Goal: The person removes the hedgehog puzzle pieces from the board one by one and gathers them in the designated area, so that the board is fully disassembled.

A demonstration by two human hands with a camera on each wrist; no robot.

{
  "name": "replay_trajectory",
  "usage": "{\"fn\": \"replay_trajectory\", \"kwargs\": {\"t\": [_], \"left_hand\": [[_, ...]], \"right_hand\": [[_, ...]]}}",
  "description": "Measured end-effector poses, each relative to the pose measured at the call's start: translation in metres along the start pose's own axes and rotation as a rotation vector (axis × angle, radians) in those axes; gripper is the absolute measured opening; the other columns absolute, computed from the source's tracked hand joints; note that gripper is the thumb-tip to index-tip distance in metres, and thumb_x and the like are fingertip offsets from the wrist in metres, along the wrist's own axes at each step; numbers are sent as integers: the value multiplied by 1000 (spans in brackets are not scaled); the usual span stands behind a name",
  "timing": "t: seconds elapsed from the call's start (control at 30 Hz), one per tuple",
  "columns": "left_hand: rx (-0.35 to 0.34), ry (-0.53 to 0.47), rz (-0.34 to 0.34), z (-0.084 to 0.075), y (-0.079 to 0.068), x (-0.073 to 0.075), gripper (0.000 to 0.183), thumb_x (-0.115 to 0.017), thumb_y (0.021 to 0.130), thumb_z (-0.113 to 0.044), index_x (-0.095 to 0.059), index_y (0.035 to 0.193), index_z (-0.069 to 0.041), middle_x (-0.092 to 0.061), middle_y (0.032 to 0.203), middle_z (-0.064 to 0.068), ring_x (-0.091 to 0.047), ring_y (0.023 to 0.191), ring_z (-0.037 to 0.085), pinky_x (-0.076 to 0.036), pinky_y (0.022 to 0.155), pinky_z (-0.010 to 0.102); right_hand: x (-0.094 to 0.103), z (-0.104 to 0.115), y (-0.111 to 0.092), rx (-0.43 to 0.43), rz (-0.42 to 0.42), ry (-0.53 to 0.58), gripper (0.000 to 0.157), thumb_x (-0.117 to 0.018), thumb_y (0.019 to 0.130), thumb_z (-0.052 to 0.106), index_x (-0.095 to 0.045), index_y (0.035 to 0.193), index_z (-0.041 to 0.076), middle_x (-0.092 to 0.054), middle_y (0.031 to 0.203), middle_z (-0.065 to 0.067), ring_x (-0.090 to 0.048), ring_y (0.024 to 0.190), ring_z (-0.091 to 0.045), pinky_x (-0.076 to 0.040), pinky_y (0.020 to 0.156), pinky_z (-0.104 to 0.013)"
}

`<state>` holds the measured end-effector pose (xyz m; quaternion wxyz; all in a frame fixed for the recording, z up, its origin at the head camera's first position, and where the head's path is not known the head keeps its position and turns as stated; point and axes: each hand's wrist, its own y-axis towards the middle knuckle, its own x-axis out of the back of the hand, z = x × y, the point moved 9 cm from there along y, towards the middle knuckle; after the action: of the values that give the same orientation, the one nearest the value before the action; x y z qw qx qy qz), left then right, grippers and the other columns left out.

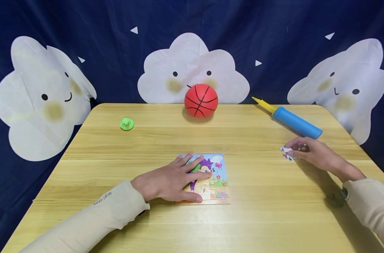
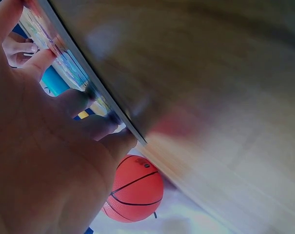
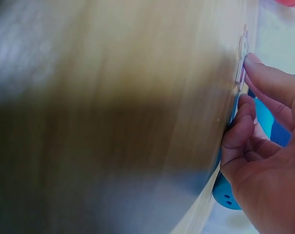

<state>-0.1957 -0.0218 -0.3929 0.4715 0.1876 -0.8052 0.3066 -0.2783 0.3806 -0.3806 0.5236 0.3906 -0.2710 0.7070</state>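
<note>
A square jigsaw puzzle [image 1: 222,181] with a cartoon picture lies flat on the table. My left hand [image 1: 171,180] rests on its left side, fingers spread and straight, covering part of the picture. At the puzzle's lower middle, a pale gap shows in the picture. Over to the right, a small loose puzzle piece [image 1: 285,150] sits between the thumb and index finger of my right hand [image 1: 318,154], low at the tabletop. Another piece [image 1: 289,157] is right beside it. In the right wrist view the thumb is on the pieces [image 3: 240,75], and the other fingers are curled.
A red ball [image 1: 201,101] with black lines stands at the table's back edge. A blue pump [image 1: 296,122] with a yellow nozzle lies at the back right, just beyond my right hand. Toward the back left is a green toy duck [image 1: 127,124]. A dark cloud-patterned curtain [image 1: 116,70] hangs behind.
</note>
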Motion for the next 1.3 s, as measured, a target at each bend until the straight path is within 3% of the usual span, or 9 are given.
{"fn": "replay_trajectory", "kwargs": {"t": [0.23, 0.47, 0.67, 0.83, 1.0, 1.17, 1.3], "left_hand": [[-5, 5, -8, 1, 0, 1, 74, -63, 104, -65, -38, 170, -43, -7, 186, 3, 2, 172, 37, -7, 139, 59], [-8, 1, -9, 1, 1, 0, 74, -62, 104, -66, -37, 170, -43, -7, 186, 3, 2, 172, 36, -7, 139, 59], [-22, 12, -13, 0, 2, -1, 73, -59, 106, -66, -36, 171, -43, -6, 186, 3, 4, 172, 37, -6, 139, 58], [-19, 41, -13, -1, 0, -2, 72, -55, 107, -68, -32, 171, -45, -3, 186, 2, 6, 172, 35, -4, 140, 56], [-31, 77, -21, 0, -3, -1, 72, -51, 108, -69, -30, 172, -45, -3, 186, 3, 5, 172, 36, -2, 140, 55], [-48, 85, -30, 2, -13, 2, 72, -51, 108, -69, -31, 172, -44, -3, 186, 5, 3, 172, 37, -7, 140, 54], [-27, 78, -30, 8, -22, 2, 70, -52, 107, -70, -34, 170, -46, -5, 186, 4, 1, 172, 38, -16, 139, 57]], "right_hand": [[2, 2, 0, 36, -17, 16, 17, -74, 102, 0, -77, 118, 0, -75, 98, -1, -61, 85, 0, -50, 71, -17], [2, -2, 0, 12, -11, 20, 20, -72, 103, 1, -76, 122, -1, -75, 99, -2, -60, 85, -1, -50, 70, -19], [11, 5, -1, 12, -89, 6, 18, -71, 105, 3, -76, 122, 0, -72, 97, -2, -59, 84, 1, -49, 68, -18], [6, 41, 5, 14, -123, 16, 20, -72, 106, 11, -76, 123, 2, -73, 105, -8, -61, 87, 4, -52, 69, -17], [-21, 96, 17, 67, -112, 42, 19, -75, 105, 15, -79, 121, 6, -76, 109, -6, -63, 92, -3, -55, 77, -15], [-59, 146, 26, 48, -7, 91, 23, -77, 105, 23, -79, 123, 9, -77, 111, -3, -65, 99, -17, -59, 89, -28], [-86, 174, 32, 57, 74, 95, 24, -78, 104, 24, -79, 124, 11, -77, 114, -2, -64, 100, -19, -58, 92, -38]]}}
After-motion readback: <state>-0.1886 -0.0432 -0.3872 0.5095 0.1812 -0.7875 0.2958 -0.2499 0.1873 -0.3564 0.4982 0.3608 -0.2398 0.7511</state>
